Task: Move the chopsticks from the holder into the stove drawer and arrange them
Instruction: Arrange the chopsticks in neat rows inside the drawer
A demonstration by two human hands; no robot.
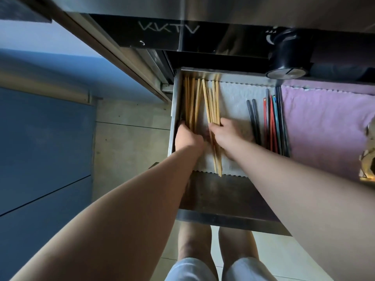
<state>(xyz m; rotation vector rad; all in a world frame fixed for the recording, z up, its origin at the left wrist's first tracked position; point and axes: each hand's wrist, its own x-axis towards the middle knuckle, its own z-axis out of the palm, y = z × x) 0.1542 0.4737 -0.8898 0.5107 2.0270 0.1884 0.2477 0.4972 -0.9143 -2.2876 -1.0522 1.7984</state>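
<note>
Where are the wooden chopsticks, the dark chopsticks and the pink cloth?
wooden chopsticks (pixel 215 102): head view, middle of shafts.
dark chopsticks (pixel 253 120): head view, mid-shaft.
pink cloth (pixel 324 126): head view, bare centre.

Dim, cool and soft throughout; faint glare on steel above; wide-angle stretching at edges; slightly blurred everywhere.

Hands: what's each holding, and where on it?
Right hand: loose wooden chopsticks, gripped mid-length. Left hand: fingers on the left bundle, mid-length; grip unclear.
</note>
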